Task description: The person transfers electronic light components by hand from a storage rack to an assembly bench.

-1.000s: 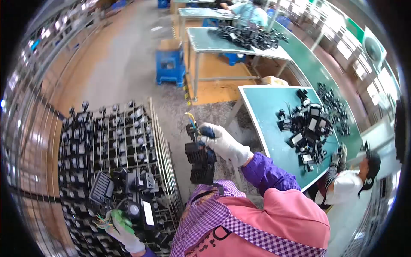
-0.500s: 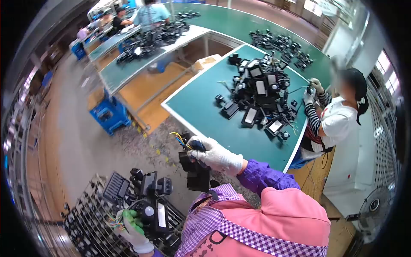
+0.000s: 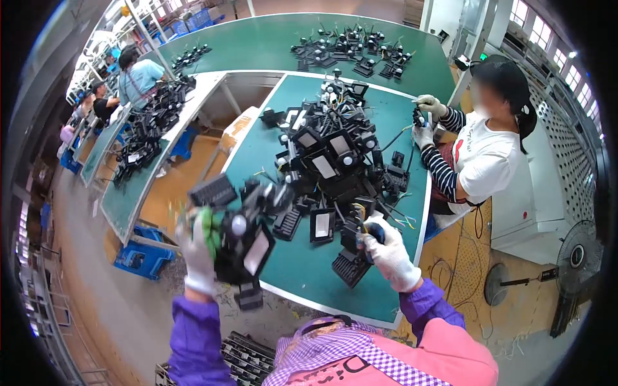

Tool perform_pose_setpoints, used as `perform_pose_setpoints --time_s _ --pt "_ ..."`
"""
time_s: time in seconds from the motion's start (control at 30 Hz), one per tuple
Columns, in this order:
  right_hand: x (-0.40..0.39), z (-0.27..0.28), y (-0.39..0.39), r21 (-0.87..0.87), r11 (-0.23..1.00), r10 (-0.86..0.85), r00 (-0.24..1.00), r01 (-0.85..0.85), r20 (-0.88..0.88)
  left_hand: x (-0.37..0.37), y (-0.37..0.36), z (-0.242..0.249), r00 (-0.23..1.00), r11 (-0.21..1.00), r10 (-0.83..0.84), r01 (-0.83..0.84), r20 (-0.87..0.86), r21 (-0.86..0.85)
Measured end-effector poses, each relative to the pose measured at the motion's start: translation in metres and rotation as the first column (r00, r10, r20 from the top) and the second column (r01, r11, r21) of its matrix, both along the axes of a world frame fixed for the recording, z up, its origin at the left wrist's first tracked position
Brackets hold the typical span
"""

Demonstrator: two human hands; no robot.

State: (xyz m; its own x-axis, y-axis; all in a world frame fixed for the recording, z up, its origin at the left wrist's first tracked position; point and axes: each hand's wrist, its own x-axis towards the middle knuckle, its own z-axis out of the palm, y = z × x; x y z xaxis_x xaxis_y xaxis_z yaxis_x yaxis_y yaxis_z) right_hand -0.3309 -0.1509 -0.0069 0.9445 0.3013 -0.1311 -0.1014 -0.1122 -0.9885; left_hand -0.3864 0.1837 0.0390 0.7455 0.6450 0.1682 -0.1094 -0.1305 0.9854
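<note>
My left hand (image 3: 198,248), in a white glove with green fingertips, is closed around wires of several black lamp units (image 3: 248,241), which hang beside it over the table's near left edge. My right hand (image 3: 391,253), also gloved in white, grips another black lamp unit (image 3: 349,267) with yellow and blue wires, above the near part of the green table (image 3: 309,289). A large pile of black lamp units (image 3: 335,154) with white labels and round sensors lies just beyond both hands.
Across the table's right edge a co-worker (image 3: 489,141) holds a small black part in gloved hands. More units lie on the far green table (image 3: 257,45) and a side bench (image 3: 119,202). A blue stool (image 3: 143,254), a wire rack (image 3: 241,360) and a fan (image 3: 575,254) are around.
The view has turned towards the table. My left hand has lifted several lamp units from above the rack up to the table edge. My right hand has carried its unit over the table.
</note>
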Motion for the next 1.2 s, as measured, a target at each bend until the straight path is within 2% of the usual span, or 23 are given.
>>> perform_pose_setpoints --time_s 0.07,0.1,0.17,0.23,0.3,0.33,0.4,0.47,0.5,0.53,0.63,0.67,0.73,0.77,0.8,0.87,0.9,0.97,1.0,1.07,1.13,1.17,1.2 --pt "-0.001 0.005 -0.013 0.073 0.995 -0.064 0.998 0.063 0.004 0.07 0.003 0.009 0.997 0.997 -0.075 0.074 0.011 0.034" --pt "-0.003 0.005 -0.018 0.05 0.992 -0.112 0.993 0.114 -0.047 0.106 0.012 0.002 0.994 0.978 -0.089 0.075 0.064 0.197" --pt "-0.005 0.003 -0.027 0.03 0.976 -0.214 0.974 0.217 -0.078 0.19 0.055 -0.028 0.988 0.858 -0.148 0.151 -0.047 0.491" --pt "-0.011 0.0 -0.03 0.001 0.956 -0.292 0.952 0.293 -0.087 0.269 0.076 -0.035 0.978 0.768 -0.162 0.21 -0.135 0.605" --pt "-0.017 0.002 -0.027 -0.02 0.942 -0.333 0.931 0.334 -0.15 0.313 0.03 0.004 0.985 0.829 -0.106 0.162 -0.133 0.535" --pt "-0.019 0.003 -0.023 -0.042 0.934 -0.355 0.918 0.354 -0.178 0.322 0.001 0.042 0.977 0.873 -0.045 0.14 -0.21 0.468" --pt "-0.027 -0.006 -0.014 -0.014 0.897 -0.432 0.87 0.441 -0.239 0.398 0.011 0.031 0.993 0.743 -0.121 0.099 -0.012 0.662" --pt "-0.028 -0.005 0.003 -0.035 0.823 -0.551 0.782 0.566 -0.292 0.472 0.013 0.025 0.988 0.662 -0.137 0.149 -0.077 0.734" --pt "-0.027 -0.009 0.011 -0.055 0.799 -0.591 0.765 0.599 -0.254 0.502 0.01 0.022 0.963 0.664 -0.209 0.266 -0.169 0.699" --pt "-0.025 -0.012 0.019 -0.078 0.776 -0.626 0.749 0.626 -0.216 0.526 0.005 0.018 0.957 0.602 -0.172 0.291 -0.235 0.744" --pt "-0.017 -0.01 0.045 -0.132 0.669 -0.734 0.624 0.731 -0.266 0.572 -0.01 -0.018 0.978 0.575 -0.14 0.208 -0.155 0.791" --pt "-0.021 -0.022 0.043 -0.135 0.689 -0.72 0.651 0.712 -0.239 0.59 -0.011 -0.028 0.952 0.565 -0.179 0.305 -0.247 0.767" --pt "-0.008 -0.002 0.058 -0.172 0.647 -0.749 0.576 0.743 -0.327 0.616 -0.019 -0.054 0.93 0.544 -0.257 0.364 -0.263 0.756" --pt "-0.003 -0.001 0.062 -0.19 0.634 -0.764 0.568 0.75 -0.306 0.622 -0.025 -0.064 0.904 0.581 -0.291 0.427 -0.313 0.693" --pt "0.0 -0.002 0.066 -0.208 0.621 -0.777 0.561 0.755 -0.286 0.648 -0.03 -0.095 0.919 0.654 -0.337 0.384 -0.203 0.651" --pt "0.008 -0.005 0.072 -0.243 0.578 -0.813 0.525 0.779 -0.251 0.672 -0.044 -0.119 0.838 0.75 -0.5 0.545 -0.217 0.375" --pt "0.012 -0.006 0.073 -0.26 0.576 -0.815 0.517 0.775 -0.262 0.66 -0.05 -0.109 0.771 0.76 -0.626 0.637 -0.119 0.126" --pt "0.015 -0.007 0.07 -0.267 0.572 -0.813 0.492 0.776 -0.312 0.661 -0.056 -0.106 0.733 0.723 -0.677 0.679 0.064 -0.127" --pt "0.021 -0.007 0.071 -0.288 0.559 -0.828 0.507 0.778 -0.24 0.667 -0.055 -0.114 0.734 0.699 -0.667 0.676 0.128 -0.231" --pt "0.031 0.006 0.07 -0.292 0.568 -0.823 0.519 0.769 -0.233 0.67 -0.049 -0.131 0.737 0.696 -0.673 0.66 0.065 -0.283" --pt "0.038 0.019 0.062 -0.319 0.554 -0.832 0.5 0.769 -0.239 0.687 -0.038 -0.162 0.683 0.712 -0.696 0.697 -0.22 -0.086" --pt "0.037 0.02 0.056 -0.298 0.535 -0.845 0.512 0.791 -0.157 0.713 -0.031 -0.203 0.732 0.73 -0.661 0.678 -0.167 0.086" --pt "0.036 0.022 0.05 -0.278 0.519 -0.851 0.519 0.809 -0.077 0.702 -0.025 -0.192 0.747 0.729 -0.573 0.653 -0.336 0.207"
